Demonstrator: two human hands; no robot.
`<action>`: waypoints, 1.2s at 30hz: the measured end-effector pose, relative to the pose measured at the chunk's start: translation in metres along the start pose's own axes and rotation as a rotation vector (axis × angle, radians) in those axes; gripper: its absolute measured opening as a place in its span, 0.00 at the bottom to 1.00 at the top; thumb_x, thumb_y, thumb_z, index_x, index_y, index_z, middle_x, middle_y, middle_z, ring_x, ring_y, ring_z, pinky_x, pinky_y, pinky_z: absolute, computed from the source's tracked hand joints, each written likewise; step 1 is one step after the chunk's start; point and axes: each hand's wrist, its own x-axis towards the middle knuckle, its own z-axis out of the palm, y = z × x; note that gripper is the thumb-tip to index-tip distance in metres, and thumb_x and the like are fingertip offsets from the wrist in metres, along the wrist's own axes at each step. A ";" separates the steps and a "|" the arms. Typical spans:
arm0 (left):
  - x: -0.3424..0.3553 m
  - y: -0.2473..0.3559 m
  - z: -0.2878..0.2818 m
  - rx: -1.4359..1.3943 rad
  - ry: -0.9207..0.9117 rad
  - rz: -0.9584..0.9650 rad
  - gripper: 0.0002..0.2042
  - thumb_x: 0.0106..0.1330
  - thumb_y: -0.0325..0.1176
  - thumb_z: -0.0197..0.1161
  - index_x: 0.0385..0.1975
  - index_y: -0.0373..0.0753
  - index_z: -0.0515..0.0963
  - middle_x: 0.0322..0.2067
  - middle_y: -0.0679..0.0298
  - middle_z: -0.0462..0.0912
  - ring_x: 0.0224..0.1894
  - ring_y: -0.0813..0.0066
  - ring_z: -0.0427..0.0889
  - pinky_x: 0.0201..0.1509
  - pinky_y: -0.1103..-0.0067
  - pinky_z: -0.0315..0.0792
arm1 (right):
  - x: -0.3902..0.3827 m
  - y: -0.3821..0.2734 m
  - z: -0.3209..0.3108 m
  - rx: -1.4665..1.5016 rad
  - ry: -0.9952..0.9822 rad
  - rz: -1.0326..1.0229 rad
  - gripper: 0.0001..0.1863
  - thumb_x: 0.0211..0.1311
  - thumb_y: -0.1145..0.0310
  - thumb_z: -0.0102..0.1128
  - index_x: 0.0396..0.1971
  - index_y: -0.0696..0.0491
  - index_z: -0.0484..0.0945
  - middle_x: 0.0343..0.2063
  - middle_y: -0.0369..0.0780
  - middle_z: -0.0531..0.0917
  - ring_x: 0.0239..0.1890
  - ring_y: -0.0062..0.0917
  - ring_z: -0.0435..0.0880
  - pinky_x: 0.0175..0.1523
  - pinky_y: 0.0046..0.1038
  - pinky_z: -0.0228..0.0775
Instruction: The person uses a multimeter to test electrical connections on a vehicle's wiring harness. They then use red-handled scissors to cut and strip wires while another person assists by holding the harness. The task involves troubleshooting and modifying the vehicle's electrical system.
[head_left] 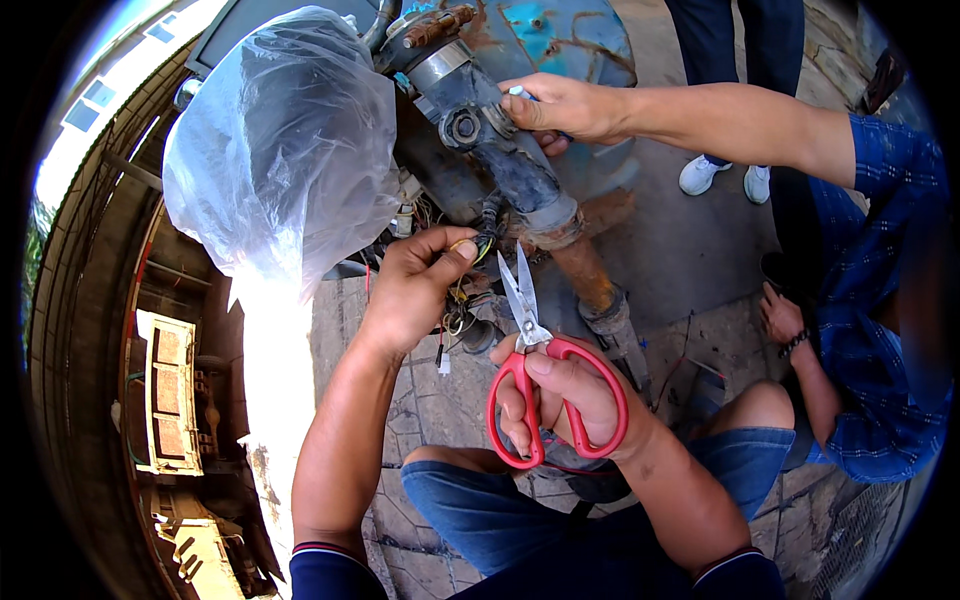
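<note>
My left hand is closed, thumb against finger, on a bundle of thin wires with black covering and some yellow-green strands. In my right hand is a pair of scissors with red loop handles, its pointed blades slightly apart and aimed up toward the bundle. The blade tips are close to the wires; whether they touch I cannot tell. More loose wires, one ending in a white connector, dangle below my left hand. Behind them slants a worn metal tube with rusty parts.
Clear plastic sheeting covers something at the upper left. A co-worker's hand grips a small object beside the tube; their other hand is low at the right. Another person's white shoes stand behind. Yellow machinery sits far left.
</note>
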 end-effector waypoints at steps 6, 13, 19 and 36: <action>-0.002 -0.001 0.000 0.368 0.062 0.280 0.11 0.70 0.25 0.67 0.50 0.31 0.84 0.36 0.60 0.84 0.39 0.75 0.83 0.45 0.77 0.76 | 0.011 -0.005 -0.001 -0.176 0.022 0.010 0.17 0.81 0.61 0.51 0.57 0.58 0.73 0.25 0.44 0.80 0.24 0.29 0.83 0.30 0.30 0.77; -0.010 0.017 0.009 0.911 0.174 0.535 0.10 0.64 0.23 0.66 0.44 0.31 0.84 0.37 0.55 0.83 0.42 0.57 0.84 0.48 0.69 0.77 | 0.010 -0.004 -0.002 -0.194 0.050 -0.004 0.15 0.80 0.62 0.52 0.54 0.58 0.74 0.23 0.42 0.80 0.22 0.26 0.81 0.29 0.28 0.76; -0.006 0.029 0.019 0.948 0.161 0.617 0.09 0.60 0.23 0.66 0.39 0.32 0.85 0.37 0.53 0.82 0.44 0.50 0.82 0.50 0.63 0.76 | 0.015 -0.008 0.000 -0.228 0.077 -0.007 0.14 0.80 0.62 0.52 0.52 0.58 0.75 0.24 0.41 0.80 0.21 0.24 0.81 0.28 0.27 0.75; 0.007 -0.019 0.021 0.395 0.276 0.344 0.04 0.70 0.24 0.61 0.36 0.30 0.81 0.31 0.66 0.82 0.35 0.83 0.76 0.40 0.81 0.73 | 0.020 0.008 0.014 -0.214 0.155 -0.097 0.13 0.80 0.62 0.53 0.39 0.56 0.75 0.20 0.36 0.78 0.19 0.20 0.79 0.28 0.23 0.71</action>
